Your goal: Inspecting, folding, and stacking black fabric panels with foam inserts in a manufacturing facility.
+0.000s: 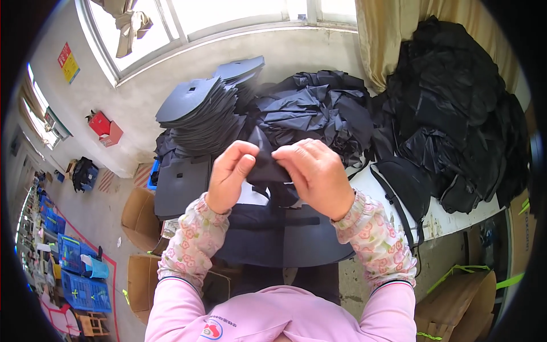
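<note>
As we look down past a pink top (273, 313), we see two forearms in floral sleeve covers (192, 242) rising toward the middle of our view. Our left hand (228, 178) is curled, thumb and forefinger pinched together at the left edge of a piece of black cloth (268, 165). Our right hand (316, 178) has its thumb and fingers drawn together on the right side of the same piece, the other fingers bent. Between them the cloth is held up, one corner pointing upward, above the near part of a white table (450, 222).

Beneath our hands, a dark panel (319, 239) with a curved near edge juts over the table's front. Below table height we find brown cardboard boxes (142, 219) on the left and another carton (464, 302) on the right.

Farther across the tabletop, a black bag (407, 185) with straps lies to our right. To our left stands a tall stack of dark panels (196, 122), beside a crumpled heap of black fabric (319, 108); a larger black pile (450, 114) rises on the far right.

Behind these we see a pale wall (296, 54), a window (256, 14) and a beige curtain (379, 43). Off to the left, blue crates (85, 292) stand on the floor.
</note>
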Motion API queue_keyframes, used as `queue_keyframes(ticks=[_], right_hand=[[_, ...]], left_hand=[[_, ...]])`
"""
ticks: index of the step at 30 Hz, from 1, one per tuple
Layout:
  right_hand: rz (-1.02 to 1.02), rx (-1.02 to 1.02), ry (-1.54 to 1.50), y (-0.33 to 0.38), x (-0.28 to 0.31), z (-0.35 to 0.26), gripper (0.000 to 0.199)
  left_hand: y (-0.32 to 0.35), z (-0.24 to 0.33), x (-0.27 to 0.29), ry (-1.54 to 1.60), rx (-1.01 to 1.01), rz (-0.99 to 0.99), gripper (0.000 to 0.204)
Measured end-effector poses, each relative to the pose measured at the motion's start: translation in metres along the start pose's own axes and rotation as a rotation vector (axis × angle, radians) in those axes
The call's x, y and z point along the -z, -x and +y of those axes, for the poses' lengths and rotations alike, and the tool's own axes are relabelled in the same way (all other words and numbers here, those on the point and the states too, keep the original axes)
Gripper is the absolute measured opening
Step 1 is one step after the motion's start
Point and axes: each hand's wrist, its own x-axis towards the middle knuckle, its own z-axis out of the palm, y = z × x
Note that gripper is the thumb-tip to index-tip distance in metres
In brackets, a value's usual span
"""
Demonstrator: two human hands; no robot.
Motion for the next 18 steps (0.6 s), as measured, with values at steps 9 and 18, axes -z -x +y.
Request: queue_keyframes(ticks=[9, 18], right_hand=[[0.098, -0.029, 0.107, 0.001, 0.01, -0.004, 0.026], [-0.036, -0.149, 0.253, 0.015, 0.088, -0.037, 0.026]], left_hand=[[0.032, -0.033, -0.07, 0.164, 0.011, -0.114, 0.062], [0.042, -0.081, 0.017, -0.375, 0.001, 0.199, 0.02]])
